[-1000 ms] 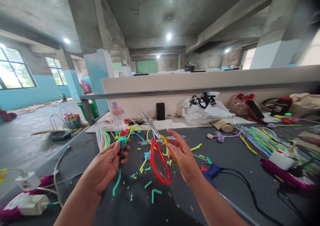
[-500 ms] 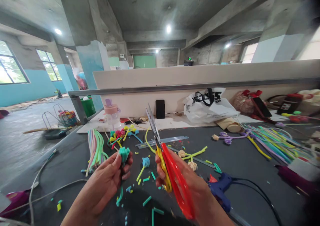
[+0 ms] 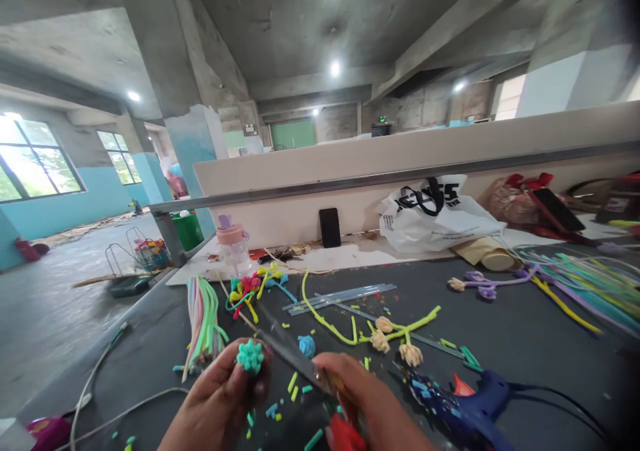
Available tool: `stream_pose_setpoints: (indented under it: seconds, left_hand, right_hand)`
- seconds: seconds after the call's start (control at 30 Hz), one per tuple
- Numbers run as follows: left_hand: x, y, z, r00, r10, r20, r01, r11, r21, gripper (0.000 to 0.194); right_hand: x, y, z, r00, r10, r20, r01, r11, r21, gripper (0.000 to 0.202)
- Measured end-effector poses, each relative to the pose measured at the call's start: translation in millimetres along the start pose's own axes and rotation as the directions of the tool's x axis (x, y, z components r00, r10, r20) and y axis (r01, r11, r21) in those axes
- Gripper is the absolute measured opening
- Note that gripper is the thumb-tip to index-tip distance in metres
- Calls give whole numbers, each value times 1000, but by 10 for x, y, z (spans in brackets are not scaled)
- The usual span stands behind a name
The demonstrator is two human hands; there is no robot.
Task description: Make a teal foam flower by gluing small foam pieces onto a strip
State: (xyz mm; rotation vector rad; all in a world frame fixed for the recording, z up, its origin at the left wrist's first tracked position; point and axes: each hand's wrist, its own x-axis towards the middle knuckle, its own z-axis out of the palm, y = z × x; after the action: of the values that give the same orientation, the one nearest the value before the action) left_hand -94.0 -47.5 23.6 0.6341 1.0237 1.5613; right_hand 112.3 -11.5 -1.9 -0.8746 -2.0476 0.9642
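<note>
My left hand is closed around a teal pipe-cleaner flower, its lobed head turned up toward me. In my right hand is a pair of scissors with red and yellow handles. The blades are blurred and point up and left, just right of the flower. Past the blades lies a blue pipe-cleaner flower. Short teal, yellow and blue cut pieces are scattered below and between my hands.
A blue glue gun lies at right, its cord trailing away. Behind are a yellow-green stem with beige flowers, clear glue sticks, a pipe-cleaner bundle, a bottle, a phone and a white bag.
The scissors have swung from upright to lying leftward, their blades now near the flower. The teal flower has tipped toward me and both hands sit lower in view. The view has shifted slightly.
</note>
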Motion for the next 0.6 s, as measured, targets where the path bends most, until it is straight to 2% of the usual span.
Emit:
stream_pose_setpoints:
  seconds: [0.1,0.2,0.4,0.6]
  left_hand:
    - [-6,-45,7,999,39,14,-40,998,40,34]
    - [-18,-46,12,998,48,45,-51,997,63,31]
    - [-41,17,2,999,14,47,-19,994,109,31]
    - [-25,-15,-48,998,16,63,-24,992,125,32]
  right_hand:
    - [-15,-87,-18,999,4,42,4,983,-183,43]
    - [-10,-128,-33,999,1,45,11,961,-277,45]
    - [62,-62,-39,997,-14,82,36,960,-279,39]
    - [85,-68,-47,996,-7,86,30,962,-270,39]
